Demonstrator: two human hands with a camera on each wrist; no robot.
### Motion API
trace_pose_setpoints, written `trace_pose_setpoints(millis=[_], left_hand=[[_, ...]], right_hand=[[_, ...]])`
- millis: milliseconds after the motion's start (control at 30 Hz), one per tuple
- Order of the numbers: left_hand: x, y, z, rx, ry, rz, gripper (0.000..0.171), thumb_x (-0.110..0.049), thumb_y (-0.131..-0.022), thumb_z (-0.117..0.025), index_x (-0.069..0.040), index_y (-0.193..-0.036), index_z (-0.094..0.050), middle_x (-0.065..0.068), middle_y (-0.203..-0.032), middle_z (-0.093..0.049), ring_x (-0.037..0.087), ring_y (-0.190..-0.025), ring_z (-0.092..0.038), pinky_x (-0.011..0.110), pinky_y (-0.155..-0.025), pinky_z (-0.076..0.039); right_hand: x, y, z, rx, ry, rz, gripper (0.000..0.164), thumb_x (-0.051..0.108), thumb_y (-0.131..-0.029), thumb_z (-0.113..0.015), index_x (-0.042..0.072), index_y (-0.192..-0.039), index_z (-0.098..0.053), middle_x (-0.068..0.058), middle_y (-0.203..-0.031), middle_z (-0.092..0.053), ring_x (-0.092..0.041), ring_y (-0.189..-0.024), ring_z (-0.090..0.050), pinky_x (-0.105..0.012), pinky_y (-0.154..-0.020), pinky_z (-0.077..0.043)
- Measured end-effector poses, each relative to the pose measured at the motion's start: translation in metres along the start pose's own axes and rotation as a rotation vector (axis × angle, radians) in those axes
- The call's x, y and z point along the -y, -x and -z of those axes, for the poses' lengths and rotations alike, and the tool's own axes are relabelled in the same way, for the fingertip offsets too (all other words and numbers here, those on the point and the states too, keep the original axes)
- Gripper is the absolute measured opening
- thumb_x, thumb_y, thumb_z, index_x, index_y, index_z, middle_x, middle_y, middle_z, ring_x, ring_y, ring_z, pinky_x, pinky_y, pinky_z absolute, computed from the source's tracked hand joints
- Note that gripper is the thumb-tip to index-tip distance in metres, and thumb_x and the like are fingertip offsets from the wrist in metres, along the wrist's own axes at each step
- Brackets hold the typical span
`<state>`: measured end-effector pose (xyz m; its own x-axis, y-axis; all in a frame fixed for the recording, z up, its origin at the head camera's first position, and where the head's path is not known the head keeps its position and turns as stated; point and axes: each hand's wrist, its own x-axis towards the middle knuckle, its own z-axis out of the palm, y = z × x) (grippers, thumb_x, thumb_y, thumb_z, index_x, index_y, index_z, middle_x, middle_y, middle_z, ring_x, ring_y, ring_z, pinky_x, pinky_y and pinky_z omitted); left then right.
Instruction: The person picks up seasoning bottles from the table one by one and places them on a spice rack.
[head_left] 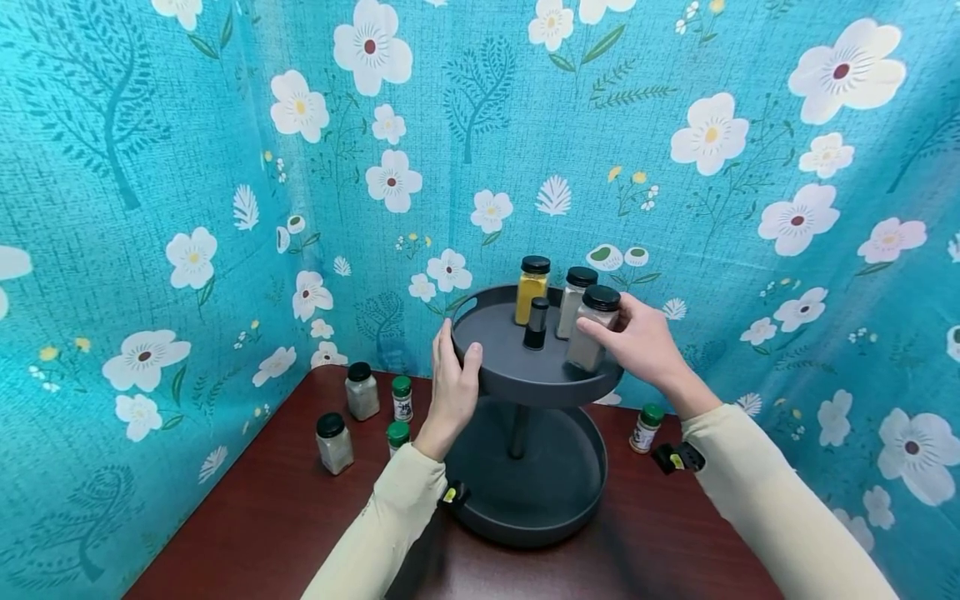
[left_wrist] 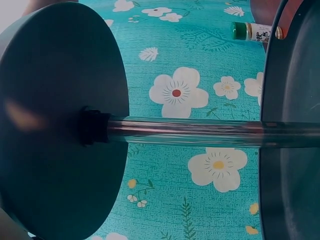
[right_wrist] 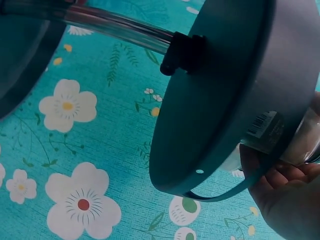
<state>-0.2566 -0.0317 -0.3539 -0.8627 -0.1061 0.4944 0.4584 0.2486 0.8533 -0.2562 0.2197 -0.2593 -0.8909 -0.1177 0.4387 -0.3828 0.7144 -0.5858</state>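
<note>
A two-tier dark grey turntable organizer (head_left: 517,375) stands on the table. My right hand (head_left: 645,337) grips a square clear spice jar (head_left: 587,348) with a black lid, at the right side of the upper tray; in the right wrist view the tray wall partly hides it. My left hand (head_left: 453,396) touches the left rim of the upper tray, its fingers extended along the outside. On that tray stand a yellow spice jar (head_left: 531,302), a pale spice jar (head_left: 572,307) and a small dark-based shaker (head_left: 536,325).
Left of the organizer are two black-lidded jars (head_left: 362,393) and two green-capped bottles (head_left: 402,400), one partly behind my left arm. Another green-capped bottle (head_left: 647,429) stands on the right. Flowered turquoise cloth (head_left: 390,250) hangs behind the red-brown table (head_left: 255,517).
</note>
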Motion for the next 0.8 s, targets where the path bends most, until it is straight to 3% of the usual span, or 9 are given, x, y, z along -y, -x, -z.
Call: trace_pose_setpoints(millis=[267,800], left_hand=[[0.000,0.000,0.002,0.006,0.001,-0.002,0.067,-0.041,-0.098,-0.039,-0.014,-0.152,-0.011,0.009,-0.155,-0.012,0.028,-0.140,-0.014,0.055,-0.108,-0.018],[-0.002,0.001,0.000,-0.018,-0.005,-0.002,0.067,-0.039,-0.098,-0.040,-0.011,-0.152,-0.012,0.010,-0.154,-0.013,0.029,-0.138,-0.017,0.055,-0.108,-0.019]], right_hand=[[-0.001,-0.003,-0.007,0.047,0.014,-0.016,0.047,0.052,-0.086,-0.062,0.007,-0.094,-0.053,-0.009,-0.077,-0.058,-0.024,-0.069,-0.051,-0.037,-0.060,-0.040],[-0.005,-0.007,-0.013,0.055,-0.003,-0.031,0.049,0.054,-0.085,-0.062,0.007,-0.096,-0.052,-0.010,-0.079,-0.057,-0.025,-0.071,-0.051,-0.037,-0.061,-0.041]])
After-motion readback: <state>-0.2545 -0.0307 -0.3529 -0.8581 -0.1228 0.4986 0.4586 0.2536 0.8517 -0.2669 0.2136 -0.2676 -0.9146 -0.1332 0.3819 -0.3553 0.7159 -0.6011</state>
